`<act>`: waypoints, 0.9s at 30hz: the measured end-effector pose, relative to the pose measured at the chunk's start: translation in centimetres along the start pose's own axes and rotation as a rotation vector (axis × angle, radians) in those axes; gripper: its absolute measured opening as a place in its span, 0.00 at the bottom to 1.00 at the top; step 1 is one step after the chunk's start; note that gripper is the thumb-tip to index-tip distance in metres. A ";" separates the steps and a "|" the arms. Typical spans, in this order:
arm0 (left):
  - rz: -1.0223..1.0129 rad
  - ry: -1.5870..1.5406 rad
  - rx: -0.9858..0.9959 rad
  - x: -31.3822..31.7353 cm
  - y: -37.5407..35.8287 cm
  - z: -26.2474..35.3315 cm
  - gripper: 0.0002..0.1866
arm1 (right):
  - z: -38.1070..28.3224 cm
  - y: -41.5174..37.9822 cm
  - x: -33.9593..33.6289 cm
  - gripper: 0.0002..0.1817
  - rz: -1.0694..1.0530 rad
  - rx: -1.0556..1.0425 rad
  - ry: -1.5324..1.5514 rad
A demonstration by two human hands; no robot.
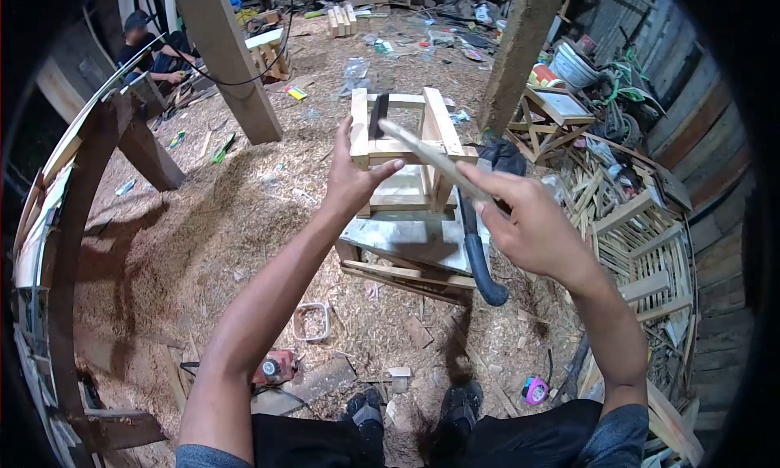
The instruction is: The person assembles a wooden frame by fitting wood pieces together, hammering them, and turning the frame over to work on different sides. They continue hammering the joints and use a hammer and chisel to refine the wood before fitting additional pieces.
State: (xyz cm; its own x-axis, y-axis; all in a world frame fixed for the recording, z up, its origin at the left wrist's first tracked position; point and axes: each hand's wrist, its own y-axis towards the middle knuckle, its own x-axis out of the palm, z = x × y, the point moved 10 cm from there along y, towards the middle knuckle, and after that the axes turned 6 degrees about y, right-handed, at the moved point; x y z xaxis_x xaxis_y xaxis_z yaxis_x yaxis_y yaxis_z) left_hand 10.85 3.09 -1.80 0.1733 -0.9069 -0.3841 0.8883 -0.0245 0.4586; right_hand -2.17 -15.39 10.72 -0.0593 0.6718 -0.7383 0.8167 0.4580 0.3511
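Head view, woodworking floor. The left hand (357,179) grips one upright of a small wooden frame (406,155), fingers wrapped over the top of the post and thumb laid across the front rail. The right hand (532,228) is closed around the near end of a thin slat (431,155) and, as it appears, the black handle of a hammer (479,261) that hangs down below the palm; the dark hammer head is taken to be the piece showing above the frame, though this is not certain.

The frame stands upright on a low counter (406,236) of boards and pallet wood, just ahead of the person's shoes (410,415). Sawdust floor (203,224) surrounds it.

Step in hand, as judged: positioning the slat against the frame while the left hand steadies it. The next move would call for seating the slat's far end squarely on the rail and keeping the frame from rocking.

Orientation: the slat's long axis runs diagonally, from the right hand at lower right up to the frame's top at upper left, with the free end pointing away from the person. The frame's posts stand vertical.

Nearby: a stack of finished crates (650,257) at right, a pink tape measure (536,389) and a red power tool (275,369) on the floor, another person (150,49) seated far left.
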 end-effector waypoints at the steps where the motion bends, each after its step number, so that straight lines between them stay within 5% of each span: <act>1: 0.016 0.063 0.006 -0.1 0.1 0.1 0.52 | 0.2 -0.1 0.0 0.25 0.020 -0.016 -0.001; 4: -0.079 -0.170 -0.170 0.3 -0.4 0.0 0.51 | 0.1 0.4 -0.7 0.25 0.093 -0.045 0.016; 6: -0.044 -0.117 -0.093 0.5 -0.3 -0.6 0.50 | -0.3 0.4 -1.9 0.25 0.157 -0.060 0.029; 9: -0.026 -0.137 -0.032 0.5 0.0 -0.6 0.50 | 0.2 0.4 0.1 0.25 -0.108 0.023 -0.051; 14: -0.017 -0.163 -0.134 0.2 -0.6 -0.1 0.52 | -0.7 0.7 -2.3 0.25 0.230 -0.107 -0.002; 15: -0.016 -0.162 -0.131 0.3 -0.6 -0.1 0.52 | -0.9 0.8 -1.7 0.26 0.107 0.012 -0.003; 18: 0.018 -0.176 -0.069 0.2 -0.4 -0.3 0.44 | 0.2 -0.1 0.1 0.26 -0.022 -0.028 -0.043; 20: -0.096 -0.116 -0.147 1.4 -0.1 -2.1 0.32 | 0.2 0.3 -0.1 0.26 0.018 -0.044 -0.004; 24: -0.070 -0.125 -0.169 1.3 -0.2 -2.5 0.23 | -0.2 0.0 -2.4 0.26 0.268 -0.065 0.127; 26: -0.082 -0.146 -0.155 1.2 -0.2 -1.7 0.24 | 0.9 -0.3 0.9 0.26 -0.131 0.129 -0.032; 27: -0.090 -0.206 -0.186 1.3 -0.2 -2.2 0.24 | 0.6 -0.3 0.5 0.26 -0.043 0.045 -0.011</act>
State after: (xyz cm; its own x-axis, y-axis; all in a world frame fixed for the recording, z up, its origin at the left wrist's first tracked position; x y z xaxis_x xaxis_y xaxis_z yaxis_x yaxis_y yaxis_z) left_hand 11.79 2.79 -4.16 0.0167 -0.9714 -0.2369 0.9623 -0.0487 0.2676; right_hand -2.11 -15.56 9.87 -0.0889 0.6454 -0.7586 0.8385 0.4596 0.2928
